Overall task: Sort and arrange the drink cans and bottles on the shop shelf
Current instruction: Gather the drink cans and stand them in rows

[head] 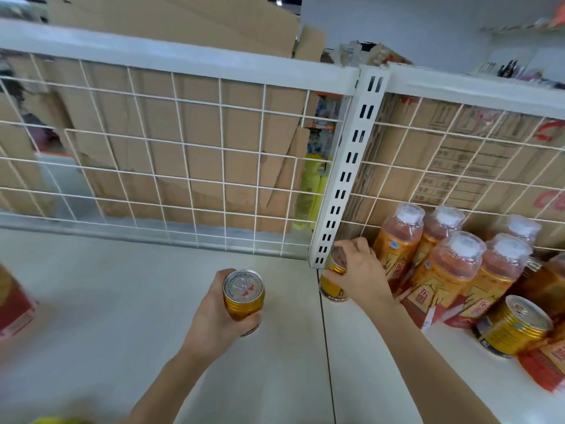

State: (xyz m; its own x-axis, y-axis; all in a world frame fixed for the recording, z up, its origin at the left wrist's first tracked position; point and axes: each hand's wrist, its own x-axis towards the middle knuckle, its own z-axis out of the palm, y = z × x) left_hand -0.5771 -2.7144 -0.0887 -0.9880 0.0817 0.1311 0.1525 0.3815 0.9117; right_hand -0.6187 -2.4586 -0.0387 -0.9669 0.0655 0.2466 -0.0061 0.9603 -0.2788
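My left hand [218, 319] grips a gold drink can [243, 296] upright over the middle of the white shelf [122, 301]. My right hand [359, 275] holds a second gold can [333, 280] from above, at the foot of the slotted shelf post [348, 166]. Just to the right stand several orange tea bottles [452, 270] with white caps, in rows against the wire back. A third gold can [513, 324] stands in front of them at the right.
A white wire grid [183, 160] backs the shelf, with cardboard boxes [189, 117] behind it. A red carton [13, 304] sits at the left edge. A seam [325, 347] divides the shelf boards. Red packs [547, 367] lie at the far right.
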